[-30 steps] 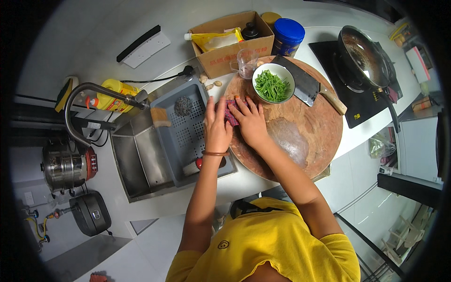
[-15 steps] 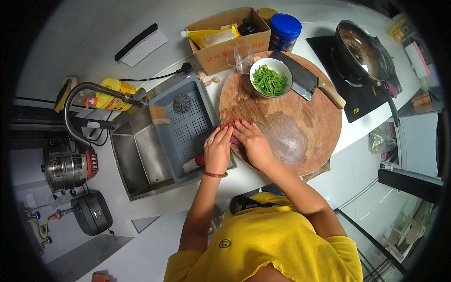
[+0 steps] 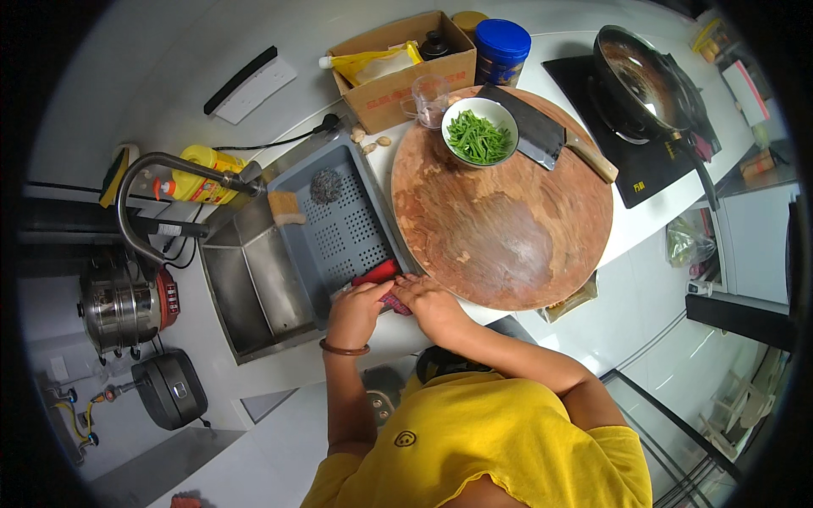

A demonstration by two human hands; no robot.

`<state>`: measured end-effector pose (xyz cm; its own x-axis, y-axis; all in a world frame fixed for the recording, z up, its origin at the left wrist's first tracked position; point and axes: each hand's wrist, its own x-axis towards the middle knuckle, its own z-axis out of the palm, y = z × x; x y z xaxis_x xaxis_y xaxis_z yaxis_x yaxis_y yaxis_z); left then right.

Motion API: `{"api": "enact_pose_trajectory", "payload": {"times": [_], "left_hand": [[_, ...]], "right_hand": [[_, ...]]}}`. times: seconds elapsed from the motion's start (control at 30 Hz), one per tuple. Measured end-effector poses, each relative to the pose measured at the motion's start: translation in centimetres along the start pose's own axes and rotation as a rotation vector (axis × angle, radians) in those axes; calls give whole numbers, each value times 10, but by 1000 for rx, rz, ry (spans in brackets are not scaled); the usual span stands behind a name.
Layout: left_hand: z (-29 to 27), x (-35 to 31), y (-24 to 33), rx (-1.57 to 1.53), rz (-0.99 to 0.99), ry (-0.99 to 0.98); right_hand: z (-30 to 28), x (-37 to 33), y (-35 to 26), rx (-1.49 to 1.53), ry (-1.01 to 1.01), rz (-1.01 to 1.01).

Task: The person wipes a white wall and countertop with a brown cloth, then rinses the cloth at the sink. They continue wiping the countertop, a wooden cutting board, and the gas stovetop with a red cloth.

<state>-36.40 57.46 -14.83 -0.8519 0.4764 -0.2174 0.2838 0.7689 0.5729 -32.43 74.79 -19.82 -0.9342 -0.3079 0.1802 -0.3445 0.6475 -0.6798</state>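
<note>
A dark red patterned cloth (image 3: pixel 395 303) is bunched on the white counter strip between the sink and the round wooden chopping board (image 3: pixel 500 229). My left hand (image 3: pixel 356 310) closes around its left side, beside the grey drain tray. From the right, my right hand (image 3: pixel 428 306) presses on the same cloth, fingers together and pointing left, below the board's near left edge. Most of the cloth is hidden under both hands. Just beyond the left fingers lies a red-handled brush (image 3: pixel 377 272), partly covered.
On the board's far side sit a bowl of cut green beans (image 3: pixel 480 131) and a cleaver (image 3: pixel 542 135). The grey drain tray (image 3: pixel 292 245) over the sink (image 3: pixel 254 288) holds a scouring ball (image 3: pixel 326 185). A wok (image 3: pixel 639 76) rests on the cooktop at far right.
Both hands and the cloth have moved off the board's left edge, toward me and slightly left, onto the counter by the sink. The view has shifted slightly.
</note>
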Motion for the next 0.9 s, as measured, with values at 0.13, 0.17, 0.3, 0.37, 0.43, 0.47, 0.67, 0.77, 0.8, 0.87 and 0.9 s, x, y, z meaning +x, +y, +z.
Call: {"api": "enact_pose_trajectory", "payload": {"times": [0.13, 0.17, 0.3, 0.37, 0.43, 0.47, 0.67, 0.77, 0.8, 0.87, 0.9], "left_hand": [[-9, 15, 22, 95, 141, 223], [-5, 25, 25, 70, 175, 298], [19, 79, 36, 79, 273, 490], [33, 103, 40, 67, 288, 524], [46, 121, 44, 32, 270, 525], [52, 128, 45, 14, 263, 533], [88, 145, 43, 83, 228, 510], [91, 136, 46, 118, 226, 481], [92, 131, 47, 133, 227, 471], [97, 120, 47, 185, 234, 441], [100, 113, 49, 201, 231, 428]], "right_hand": [[-29, 15, 1, -2, 133, -24], [-43, 23, 4, 14, 163, -7], [-69, 44, 36, -176, 332, -25], [-72, 47, 58, -205, 327, 34], [-76, 49, 78, -286, 342, 19], [-78, 50, 85, -310, 345, 18], [-71, 39, 117, -342, 246, 74], [-67, 30, 113, -311, 214, 101], [-69, 27, 110, -294, 209, 97], [-67, 15, 108, -280, 222, 81], [-66, 8, 107, -273, 228, 74]]}}
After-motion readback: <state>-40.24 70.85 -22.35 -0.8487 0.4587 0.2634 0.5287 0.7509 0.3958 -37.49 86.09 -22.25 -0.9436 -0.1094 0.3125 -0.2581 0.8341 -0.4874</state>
